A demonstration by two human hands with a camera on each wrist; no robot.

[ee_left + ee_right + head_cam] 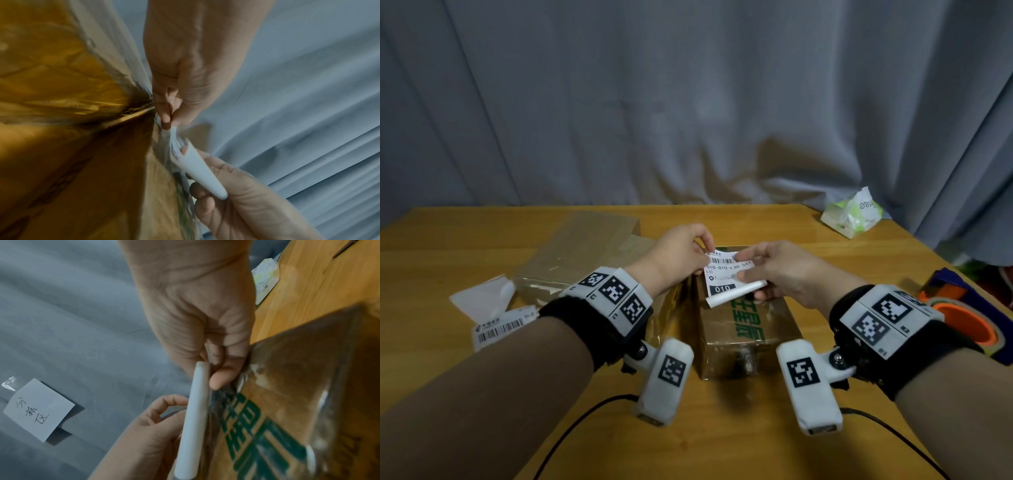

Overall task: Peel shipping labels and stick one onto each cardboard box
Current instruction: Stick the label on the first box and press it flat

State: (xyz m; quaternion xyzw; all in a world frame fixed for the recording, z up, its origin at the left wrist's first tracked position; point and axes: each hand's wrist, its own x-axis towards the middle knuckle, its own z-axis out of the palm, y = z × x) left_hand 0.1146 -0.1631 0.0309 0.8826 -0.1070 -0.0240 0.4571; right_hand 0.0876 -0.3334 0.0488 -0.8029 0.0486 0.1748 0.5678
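Handwritten white note (39, 409) shows only from right wrist.

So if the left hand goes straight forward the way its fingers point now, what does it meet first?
Likely the right hand. The left hand pinches the top corner of the shipping label and its fingers point across it toward the right hand's fingertips. Depth is unclear.

The table (825, 260) is smooth yellowish wood with a soft sheen. The box (743, 322) at centre is brown cardboard wrapped in glossy clear tape. The label (726, 277) above it is matt white paper, curling at its lower edge. The curtain (688, 102) across the upper frame is matt grey cloth in soft folds.
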